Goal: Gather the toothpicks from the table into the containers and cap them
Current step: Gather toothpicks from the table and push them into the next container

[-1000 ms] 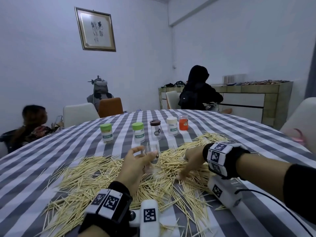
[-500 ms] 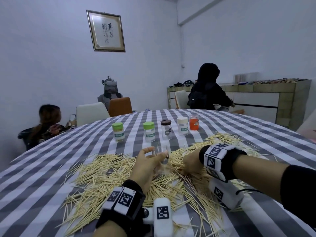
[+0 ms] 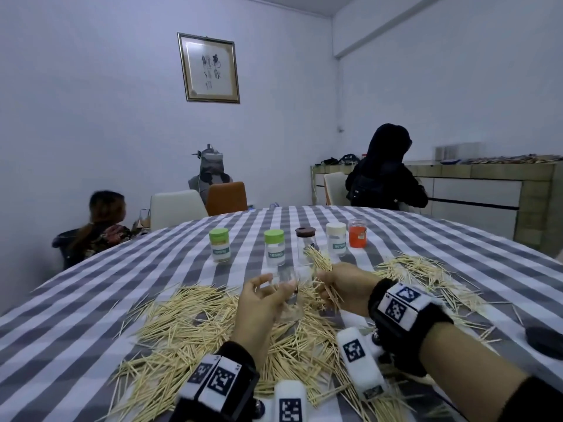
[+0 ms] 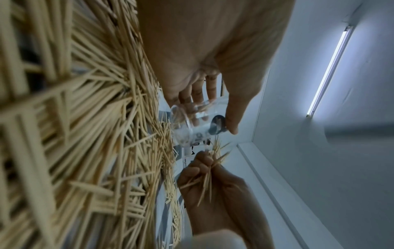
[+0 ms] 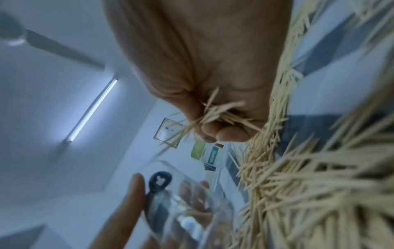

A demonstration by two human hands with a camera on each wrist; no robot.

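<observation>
My left hand (image 3: 268,296) grips a clear uncapped container (image 3: 289,292) just above the toothpick pile (image 3: 195,324) on the striped tablecloth. The same clear container (image 4: 192,124) shows in the left wrist view between thumb and fingers. My right hand (image 3: 338,287) clutches a bundle of toothpicks (image 3: 320,260), lifted beside the container's mouth; that bundle (image 5: 215,112) sticks out of the fist. Capped containers stand in a row behind: two green-lidded (image 3: 220,244) (image 3: 274,246), one brown-lidded (image 3: 303,243), one white (image 3: 336,239), one orange (image 3: 357,233).
A dark round lid (image 3: 545,341) lies on the table at the right edge. More toothpicks (image 3: 426,272) are scattered to the right. Two other people (image 3: 385,172) (image 3: 103,226) sit beyond the table, with chairs (image 3: 176,208) at its far side.
My right hand has come up off the pile with a bundle of toothpicks and moved toward the container in my left hand. The head view has shifted leftward.
</observation>
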